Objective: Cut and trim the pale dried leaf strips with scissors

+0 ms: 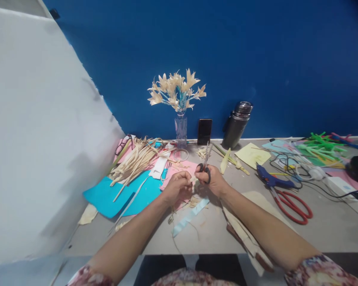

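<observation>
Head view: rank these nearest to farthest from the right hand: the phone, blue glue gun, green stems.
1. Phone, just behind the right hand, at the wall.
2. Blue glue gun, to its right.
3. Green stems, far right edge.

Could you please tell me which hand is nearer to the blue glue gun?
Right. The right hand, holding small scissors, is left of the glue gun; the left hand, pinching a strip, is farther left.

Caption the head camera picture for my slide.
Right hand holds black-handled scissors beside a pale strip pinched in the left hand.
</observation>
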The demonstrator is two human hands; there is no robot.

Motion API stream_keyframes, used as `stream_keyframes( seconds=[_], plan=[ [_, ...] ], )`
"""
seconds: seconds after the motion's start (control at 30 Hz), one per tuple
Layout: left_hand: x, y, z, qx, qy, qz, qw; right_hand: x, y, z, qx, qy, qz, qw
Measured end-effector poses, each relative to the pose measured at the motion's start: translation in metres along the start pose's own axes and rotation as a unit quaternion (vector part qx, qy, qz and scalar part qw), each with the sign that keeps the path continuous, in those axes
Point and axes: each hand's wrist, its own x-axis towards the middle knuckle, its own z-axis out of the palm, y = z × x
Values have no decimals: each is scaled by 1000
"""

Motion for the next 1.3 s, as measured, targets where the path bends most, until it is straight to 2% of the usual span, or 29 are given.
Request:
stream_keyframes(
  seconds=[0.13, 0.33, 0.47, 0.57, 0.63, 0.77, 0.83, 0.9, 1.0, 1.07, 1.13, 1.2, 1.3],
  plan=[
    [2, 1, -2, -43, 17, 3, 999, -1, -2, 2, -27, 23, -19, 999],
    [6, 3, -6, -49, 42, 22, 998, 3, -3, -2, 33, 15, -4, 999],
    [7, 1, -10, 76, 48, 45, 995, 3, -2, -4, 6, 6, 9, 1000],
    [5, 2, -11, 192, 25, 53, 980, 2, -2, -2, -25, 8, 14, 1000],
    [4, 5, -12, 204, 24, 52, 977, 3, -5, -2, -35, 20, -6, 999],
    [1, 22, -8, 120, 52, 63, 989, 6, -33, -12, -36, 66, -70, 995],
    [-2, 32, 0, 77, 36, 42, 995, 8, -60, -22, -16, 92, -99, 991],
    [-5, 35, 17, 33, -2, 7, 999, 10, -89, -33, 43, 125, -143, 981],
    [-8, 16, 55, -30, -61, -42, 997, 15, -124, -44, 112, 120, -171, 972],
    [-7, -10, 79, -52, -105, -128, 985, 20, -136, -47, 146, 102, -158, 971],
    [-3, -36, 95, -35, -102, -211, 971, 24, -140, -48, 177, 78, -135, 972],
    [1, -52, 100, -39, -59, -234, 970, 26, -137, -51, 192, 55, -114, 973],
    [7, -53, 94, -67, -54, -240, 967, 22, -122, -59, 173, 34, -88, 980]
  ],
)
